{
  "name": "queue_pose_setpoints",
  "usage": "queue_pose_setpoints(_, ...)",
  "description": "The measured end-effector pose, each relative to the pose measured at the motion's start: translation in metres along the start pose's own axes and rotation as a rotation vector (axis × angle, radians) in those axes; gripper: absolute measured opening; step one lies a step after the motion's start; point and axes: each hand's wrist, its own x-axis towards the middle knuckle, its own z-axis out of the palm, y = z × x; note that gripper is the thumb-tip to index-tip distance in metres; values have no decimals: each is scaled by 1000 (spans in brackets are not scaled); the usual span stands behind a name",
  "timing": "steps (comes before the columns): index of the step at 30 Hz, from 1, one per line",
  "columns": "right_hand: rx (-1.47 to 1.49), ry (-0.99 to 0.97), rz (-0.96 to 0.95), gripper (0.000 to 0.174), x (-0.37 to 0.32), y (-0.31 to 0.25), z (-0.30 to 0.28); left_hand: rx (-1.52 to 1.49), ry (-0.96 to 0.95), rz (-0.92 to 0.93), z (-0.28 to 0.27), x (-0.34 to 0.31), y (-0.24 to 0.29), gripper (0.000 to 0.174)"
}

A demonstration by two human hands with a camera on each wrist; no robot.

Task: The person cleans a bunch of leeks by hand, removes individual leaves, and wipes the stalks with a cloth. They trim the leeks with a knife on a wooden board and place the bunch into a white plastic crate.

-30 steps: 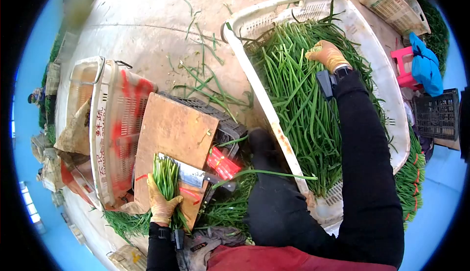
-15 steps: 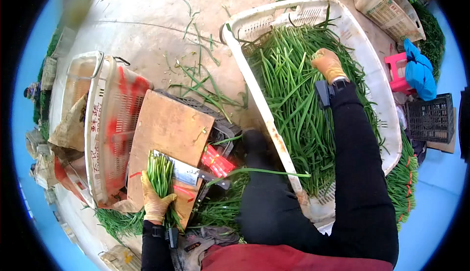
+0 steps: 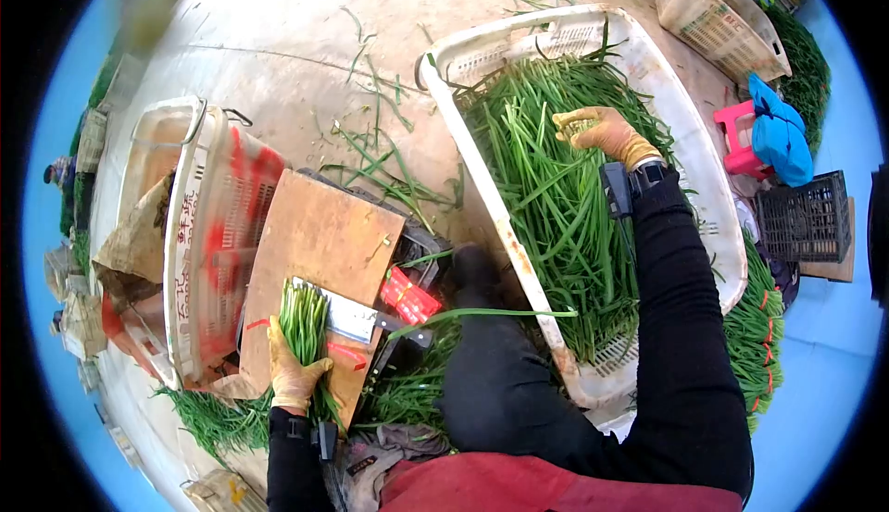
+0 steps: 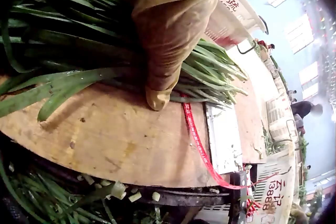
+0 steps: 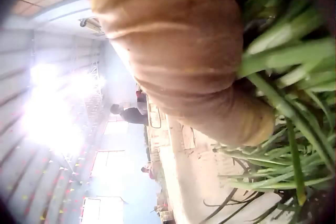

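Observation:
Yellow-gloved, my left hand grips a bunch of green stalks at the lower left of a wooden board. In the left wrist view the thumb of that hand lies across the stalks, beside a red tie. A knife lies flat on the board, right of the bunch. Over the heap of long green stalks in the white crate, my right hand has its fingers curled round some pale stalk ends. In the right wrist view my right hand touches leaves.
Red ties lie at the board's right edge. A red-marked crate stands on the left. Loose leaves litter the floor. At the right are a pink stool, a black crate and tied bundles.
My right hand has shifted a little left over the heap, and pale stalk ends now show at its fingers. The left hand keeps its grip on the bunch. The head view has shifted slightly.

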Motion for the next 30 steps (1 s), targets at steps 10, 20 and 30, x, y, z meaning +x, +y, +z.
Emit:
queue_pose_setpoints(10, -162, -70, -3, 34, -6, -8, 39, 17, 4, 11, -2, 0, -4, 137)
queue_pose_setpoints(20, -9, 371, -474, 30, -126, -62, -1, 189, 223, 86, -41, -24, 18, 130)
queue_pose_setpoints(30, -69, 632, -890, 34, -243, -120, -20, 26, 335, 314, -65, -94, 13, 99)
